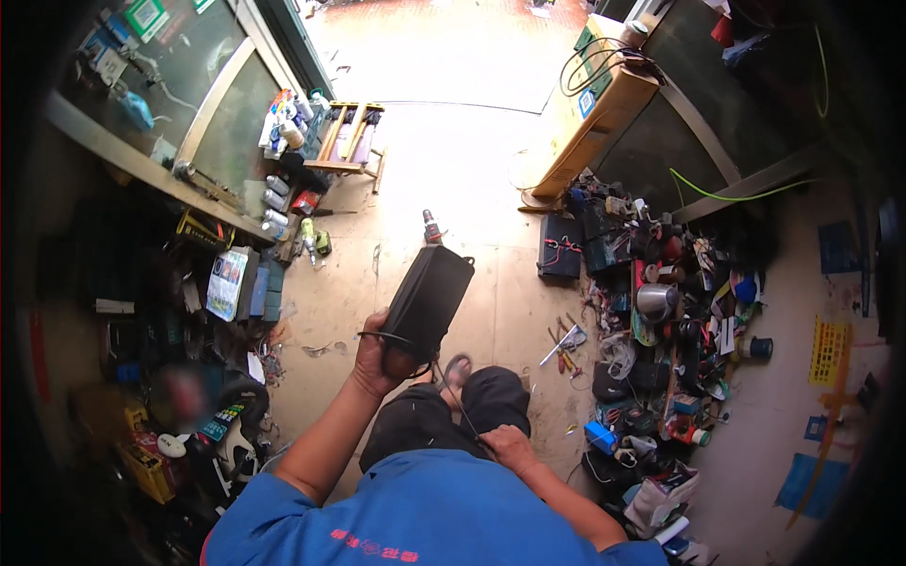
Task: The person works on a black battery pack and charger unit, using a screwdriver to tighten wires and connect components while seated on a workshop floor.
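Note:
My left hand [379, 357] is closed around the near end of a black box-shaped case [425, 300], raised in front of my lap. The case has bevelled long edges and a small loop at its far right corner; whether it is a battery or a charger I cannot tell. A black cable [460, 407] loops round by my left fingers and runs down to my right hand [511, 447]. That hand lies low by my right thigh, fingers curled where the cable reaches it. Its fingertips are partly hidden.
Beyond the case, a power drill [431, 226] and a green-yellow power tool [310, 241] lie on the floor. Pliers and other hand tools [564, 347] are to the right. Parts are heaped [651, 311] along the right; a wooden stool [351, 141] stands far left.

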{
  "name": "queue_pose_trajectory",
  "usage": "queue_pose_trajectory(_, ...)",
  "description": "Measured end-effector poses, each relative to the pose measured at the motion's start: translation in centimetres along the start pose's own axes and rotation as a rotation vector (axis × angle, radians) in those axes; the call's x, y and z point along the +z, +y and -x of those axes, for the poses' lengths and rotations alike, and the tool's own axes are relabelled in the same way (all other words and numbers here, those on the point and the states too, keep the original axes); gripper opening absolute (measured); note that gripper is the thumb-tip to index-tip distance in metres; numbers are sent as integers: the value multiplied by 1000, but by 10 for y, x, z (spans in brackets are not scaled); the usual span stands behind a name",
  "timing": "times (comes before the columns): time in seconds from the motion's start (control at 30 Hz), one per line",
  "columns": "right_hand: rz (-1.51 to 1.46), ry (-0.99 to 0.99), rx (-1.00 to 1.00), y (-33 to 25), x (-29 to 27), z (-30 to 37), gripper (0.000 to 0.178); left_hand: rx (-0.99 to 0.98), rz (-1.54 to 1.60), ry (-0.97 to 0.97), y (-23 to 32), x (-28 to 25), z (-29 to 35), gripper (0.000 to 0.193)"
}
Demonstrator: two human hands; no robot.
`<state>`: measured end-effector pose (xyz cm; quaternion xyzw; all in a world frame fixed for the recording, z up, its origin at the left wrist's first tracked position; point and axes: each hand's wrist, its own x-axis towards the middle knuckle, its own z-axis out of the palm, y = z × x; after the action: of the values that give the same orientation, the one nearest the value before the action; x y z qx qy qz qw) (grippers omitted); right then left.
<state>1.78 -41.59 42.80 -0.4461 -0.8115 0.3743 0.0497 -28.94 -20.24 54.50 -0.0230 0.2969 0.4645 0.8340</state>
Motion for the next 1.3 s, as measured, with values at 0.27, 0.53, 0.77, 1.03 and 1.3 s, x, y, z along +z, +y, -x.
queue_pose_trajectory(0.27, -700, -81, 636, 61, -120, -29, 26, 56, 9, -159, 13, 57, -103, 76)
queue_pose_trajectory(0.53, -787, -504, 652, 233, -173, -68, 31, -44, 7, 7, -60, 0, -232, 88)
queue_pose_trajectory(0.77, -121, -389, 482, 425, -121, -167, 40, -352, -263, -71, -126, -92, -372, 93)
queue_pose_trajectory(1.03, -101, 4, 734, 636, -51, -303, 31, -411, -787, -445, -132, -218, -494, 71)
queue_pose_trajectory(1.3, -1311, -846, 387, 600, 47, -394, 88, -380, -1099, -818, -181, -282, -555, 57)
